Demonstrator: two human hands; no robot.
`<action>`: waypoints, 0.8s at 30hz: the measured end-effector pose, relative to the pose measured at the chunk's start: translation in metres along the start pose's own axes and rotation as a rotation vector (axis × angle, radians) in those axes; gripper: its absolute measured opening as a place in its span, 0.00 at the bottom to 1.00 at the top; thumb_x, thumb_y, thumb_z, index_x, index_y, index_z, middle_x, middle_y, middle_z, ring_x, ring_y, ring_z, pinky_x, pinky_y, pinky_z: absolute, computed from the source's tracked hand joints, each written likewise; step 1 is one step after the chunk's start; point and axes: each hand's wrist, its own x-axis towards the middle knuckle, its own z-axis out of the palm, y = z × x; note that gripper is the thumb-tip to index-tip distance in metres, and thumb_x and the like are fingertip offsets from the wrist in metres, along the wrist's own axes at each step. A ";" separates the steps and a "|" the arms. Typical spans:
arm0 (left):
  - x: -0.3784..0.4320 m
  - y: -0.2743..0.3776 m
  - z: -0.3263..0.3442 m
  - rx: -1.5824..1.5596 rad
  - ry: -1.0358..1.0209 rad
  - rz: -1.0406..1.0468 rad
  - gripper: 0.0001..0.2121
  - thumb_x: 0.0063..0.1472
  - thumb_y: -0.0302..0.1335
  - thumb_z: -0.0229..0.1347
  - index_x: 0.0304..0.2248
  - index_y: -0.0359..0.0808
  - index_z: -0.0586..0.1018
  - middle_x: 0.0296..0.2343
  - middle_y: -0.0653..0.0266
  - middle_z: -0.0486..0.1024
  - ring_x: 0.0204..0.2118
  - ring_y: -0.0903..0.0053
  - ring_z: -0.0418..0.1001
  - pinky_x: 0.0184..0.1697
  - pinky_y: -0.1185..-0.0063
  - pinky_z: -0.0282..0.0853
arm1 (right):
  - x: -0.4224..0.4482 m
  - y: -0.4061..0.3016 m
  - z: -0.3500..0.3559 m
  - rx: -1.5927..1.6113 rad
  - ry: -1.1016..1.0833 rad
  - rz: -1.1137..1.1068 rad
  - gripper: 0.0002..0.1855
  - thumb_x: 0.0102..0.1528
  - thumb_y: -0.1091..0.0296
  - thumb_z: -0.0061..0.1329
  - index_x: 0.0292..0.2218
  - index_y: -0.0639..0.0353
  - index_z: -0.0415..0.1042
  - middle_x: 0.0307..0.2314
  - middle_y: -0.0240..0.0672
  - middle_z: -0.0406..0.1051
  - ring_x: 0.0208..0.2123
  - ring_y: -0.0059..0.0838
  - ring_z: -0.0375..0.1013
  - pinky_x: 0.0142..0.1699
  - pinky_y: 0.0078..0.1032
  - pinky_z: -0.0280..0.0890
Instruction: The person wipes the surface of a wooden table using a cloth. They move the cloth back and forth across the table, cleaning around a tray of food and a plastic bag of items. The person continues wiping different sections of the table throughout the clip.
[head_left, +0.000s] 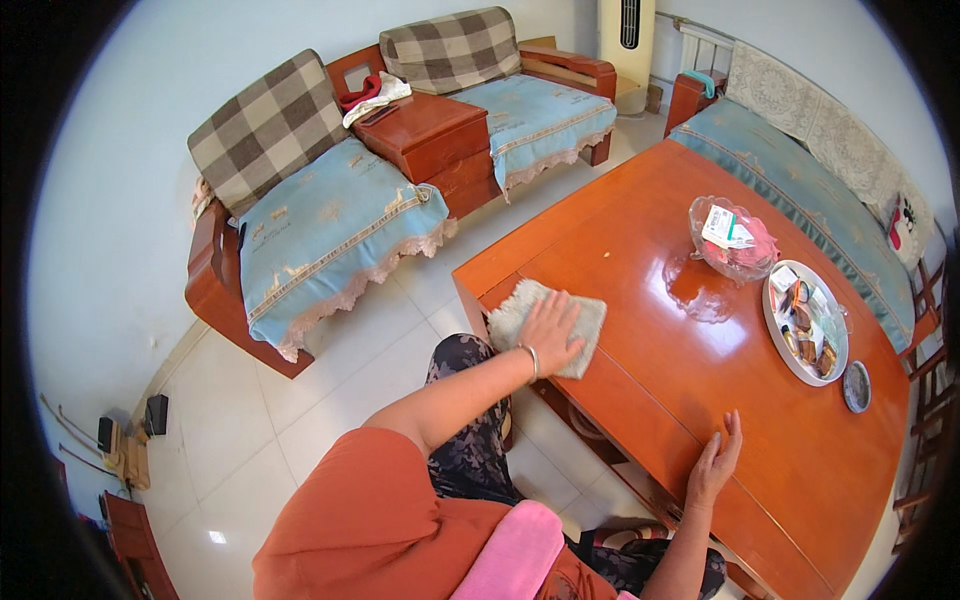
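My left hand (551, 330), with a bangle at the wrist, lies flat on a pale, shaggy cleaning cloth (592, 319). The cloth is spread at the near left corner of a glossy reddish-brown wooden coffee table (637, 225), and its lower edge reaches the table's side edge. My fingers point away from me and do not curl around the cloth. Over the near right part of the table is my right hand (716, 457), holding nothing, its fingers extended and the thumb a little apart. Whether it touches the tabletop is unclear.
On the table stand a clear glass bowl (701, 251) with packets, a round white tray (772, 330) of small items, and a dark round dish (856, 386). A small light speck (607, 255) lies beyond the cloth. Blue-covered wooden sofas (337, 225) stand beyond the table.
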 end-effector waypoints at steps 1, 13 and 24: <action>-0.006 0.015 0.000 -0.016 -0.004 0.061 0.35 0.66 0.49 0.43 0.64 0.34 0.56 0.65 0.48 0.47 0.69 0.57 0.41 0.70 0.64 0.35 | -0.001 -0.002 0.004 0.025 0.000 -0.014 0.25 0.63 0.80 0.38 0.60 0.64 0.60 0.54 0.44 0.65 0.57 0.37 0.64 0.61 0.32 0.57; 0.004 0.177 0.021 -0.117 -0.119 0.572 0.36 0.63 0.47 0.49 0.64 0.34 0.57 0.65 0.46 0.46 0.69 0.56 0.40 0.70 0.62 0.36 | 0.000 -0.052 -0.004 -0.123 -0.051 -0.362 0.27 0.53 0.84 0.48 0.54 0.61 0.65 0.45 0.43 0.73 0.49 0.46 0.71 0.61 0.46 0.57; 0.120 0.260 0.059 -0.113 -0.116 0.668 0.34 0.64 0.49 0.45 0.64 0.39 0.58 0.65 0.49 0.48 0.69 0.58 0.43 0.69 0.59 0.37 | 0.005 -0.044 -0.021 -0.092 -0.027 -0.342 0.29 0.52 0.81 0.50 0.56 0.58 0.65 0.45 0.39 0.74 0.48 0.41 0.72 0.60 0.45 0.58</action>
